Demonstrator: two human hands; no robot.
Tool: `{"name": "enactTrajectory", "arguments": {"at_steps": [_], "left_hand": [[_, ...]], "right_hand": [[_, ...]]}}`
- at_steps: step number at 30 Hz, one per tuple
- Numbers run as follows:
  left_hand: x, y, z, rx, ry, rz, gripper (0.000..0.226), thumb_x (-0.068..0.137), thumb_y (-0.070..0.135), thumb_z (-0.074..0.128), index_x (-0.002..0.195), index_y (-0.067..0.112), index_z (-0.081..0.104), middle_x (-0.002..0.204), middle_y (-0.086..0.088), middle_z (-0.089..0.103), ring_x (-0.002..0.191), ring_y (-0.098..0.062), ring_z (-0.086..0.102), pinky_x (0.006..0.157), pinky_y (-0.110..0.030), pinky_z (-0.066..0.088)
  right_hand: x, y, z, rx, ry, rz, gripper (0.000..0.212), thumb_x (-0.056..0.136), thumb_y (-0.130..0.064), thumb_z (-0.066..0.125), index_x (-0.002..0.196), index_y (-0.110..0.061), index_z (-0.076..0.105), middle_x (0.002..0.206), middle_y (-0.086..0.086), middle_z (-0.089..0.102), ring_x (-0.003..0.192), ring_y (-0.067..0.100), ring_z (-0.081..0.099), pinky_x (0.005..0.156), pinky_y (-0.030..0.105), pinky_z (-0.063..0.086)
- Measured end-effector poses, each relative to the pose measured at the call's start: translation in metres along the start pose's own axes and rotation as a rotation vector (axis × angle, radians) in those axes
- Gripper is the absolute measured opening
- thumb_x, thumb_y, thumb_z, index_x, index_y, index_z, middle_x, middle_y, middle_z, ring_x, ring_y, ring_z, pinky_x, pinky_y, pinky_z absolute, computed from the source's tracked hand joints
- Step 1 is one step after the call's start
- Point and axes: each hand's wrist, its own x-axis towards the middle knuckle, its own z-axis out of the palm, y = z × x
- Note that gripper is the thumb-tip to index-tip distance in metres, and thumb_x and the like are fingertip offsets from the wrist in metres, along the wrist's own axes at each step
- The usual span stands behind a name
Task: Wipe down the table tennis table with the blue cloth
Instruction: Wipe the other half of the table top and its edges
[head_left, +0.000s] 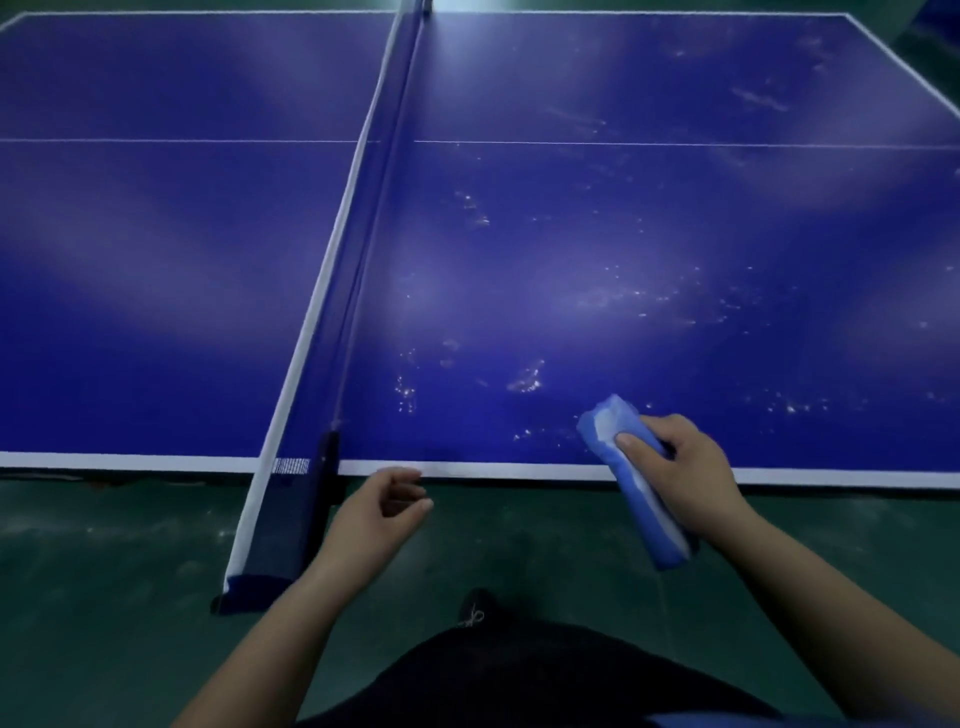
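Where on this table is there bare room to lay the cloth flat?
Both halves are bare. Left of the net the table looks clean; right of it, wet spots dot the surface. Crowded only at the near edge, where the right hand holds the cloth.

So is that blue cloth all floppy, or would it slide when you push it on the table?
Probably floppy: the blue cloth is rolled up and sags below the right hand gripping it. It looks light, held by one hand. On the smooth, speckled table it would likely glide easily.
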Motion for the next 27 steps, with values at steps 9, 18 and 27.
{"name": "enactTrajectory", "arguments": {"at_steps": [9,18,27], "left_hand": [[0.043,-0.006,-0.022,0.018,0.207,-0.073,0.045,0.087,0.034,0.071,0.128,0.03,0.054,0.126,0.015,0.053,0.117,-0.002,0.045,0.095,-0.023,0.039],[0.056,-0.032,-0.004,0.322,0.494,-0.197,0.07,0.088,0.033,0.068,0.148,0.021,0.035,0.155,0.003,0.031,0.142,-0.016,0.023,0.118,-0.036,0.021],[0.058,-0.045,0.012,0.407,0.513,-0.423,0.073,0.094,0.03,0.056,0.154,0.014,0.018,0.162,0.0,0.015,0.147,-0.018,0.014,0.119,-0.037,0.014]], "right_hand": [[0.089,-0.056,0.045,-0.055,-0.061,-0.22,0.03,0.089,-0.035,0.061,0.068,-0.015,0.053,0.074,0.008,0.042,0.062,0.008,0.041,0.056,0.022,0.033],[0.145,-0.072,0.15,-0.277,-0.369,-0.662,0.029,0.089,-0.024,0.068,0.116,-0.013,0.068,0.09,0.003,0.047,0.082,0.021,0.045,0.07,0.034,0.042],[0.155,-0.074,0.218,-0.383,-0.491,-1.022,0.031,0.079,-0.029,0.073,0.107,-0.014,0.074,0.087,0.015,0.06,0.078,0.035,0.056,0.068,0.042,0.043]]}}
